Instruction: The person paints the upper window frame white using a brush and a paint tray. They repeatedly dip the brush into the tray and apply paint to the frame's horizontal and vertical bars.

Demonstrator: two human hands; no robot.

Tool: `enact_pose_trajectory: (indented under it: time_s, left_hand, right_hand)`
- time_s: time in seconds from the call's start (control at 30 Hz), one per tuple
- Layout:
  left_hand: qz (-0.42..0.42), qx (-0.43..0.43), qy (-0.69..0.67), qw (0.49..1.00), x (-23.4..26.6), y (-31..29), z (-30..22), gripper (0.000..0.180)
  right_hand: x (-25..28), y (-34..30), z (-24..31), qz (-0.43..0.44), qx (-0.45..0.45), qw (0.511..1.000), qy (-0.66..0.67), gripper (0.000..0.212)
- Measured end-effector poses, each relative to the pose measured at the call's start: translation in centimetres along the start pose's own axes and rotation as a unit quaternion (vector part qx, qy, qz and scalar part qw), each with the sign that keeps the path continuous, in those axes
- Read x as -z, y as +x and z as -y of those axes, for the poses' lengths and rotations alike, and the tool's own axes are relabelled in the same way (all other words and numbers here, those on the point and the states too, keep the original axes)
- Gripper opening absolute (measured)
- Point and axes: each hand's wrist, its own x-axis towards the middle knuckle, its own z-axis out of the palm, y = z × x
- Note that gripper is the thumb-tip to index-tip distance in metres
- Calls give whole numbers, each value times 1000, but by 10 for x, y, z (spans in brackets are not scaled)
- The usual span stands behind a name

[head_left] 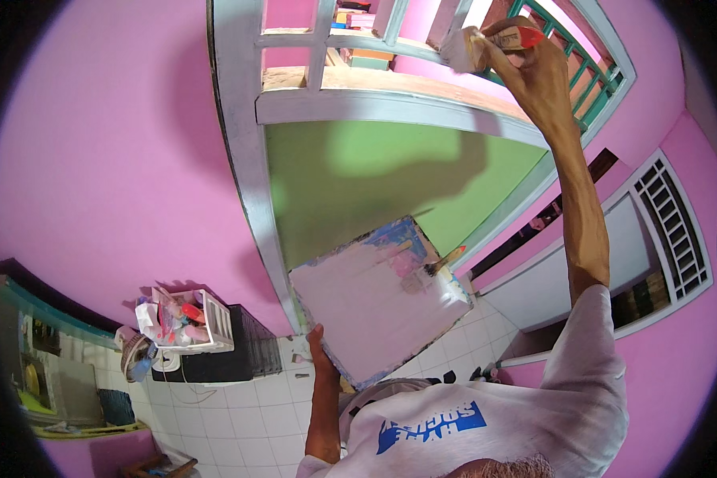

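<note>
High at the right, my right hand (534, 72) grips a paintbrush (516, 37) with a red-tipped wooden handle. Its pale, paint-coated bristles (462, 49) are against or just in front of the bluish-white window frame (398, 105); I cannot tell which. Low in the middle, my left hand (320, 350) holds the left edge of a square, paint-smeared board (358, 311), with the thumb up along the edge and the other fingers hidden. Lavender paint covers most of the board, with blue patches at its far corner. A second paintbrush (446, 260) with a red-tipped handle lies near its right side.
Below the window bars is a green panel (358, 175). A pink wall (119, 159) stands at the left. On the floor side are a white basket (219, 323) of mixed items, a black cabinet (251, 350) and a fan (138, 357). A pale door (613, 239) is at the right.
</note>
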Motion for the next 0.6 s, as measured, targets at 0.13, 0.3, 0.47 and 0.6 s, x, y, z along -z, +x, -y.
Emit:
enact_pose_trajectory:
  time_s: [0.13, 0.3, 0.47, 0.6]
  left_hand:
    - [42, -10, 32, 999, 9, 7, 9, 82]
    - [60, -9, 20, 998, 17, 12, 14, 79]
    - [52, -8, 26, 998, 12, 9, 10, 81]
    - [34, 8, 17, 999, 10, 6, 8, 82]
  right_hand:
    - [4, 4, 2, -84, 96, 985, -114, 23]
    - [-12, -16, 12, 30, 132, 984, -112, 25]
    - [-5, -4, 11, 47, 50, 998, -11, 26]
    - [-1, 8, 3, 31, -71, 996, -35, 34]
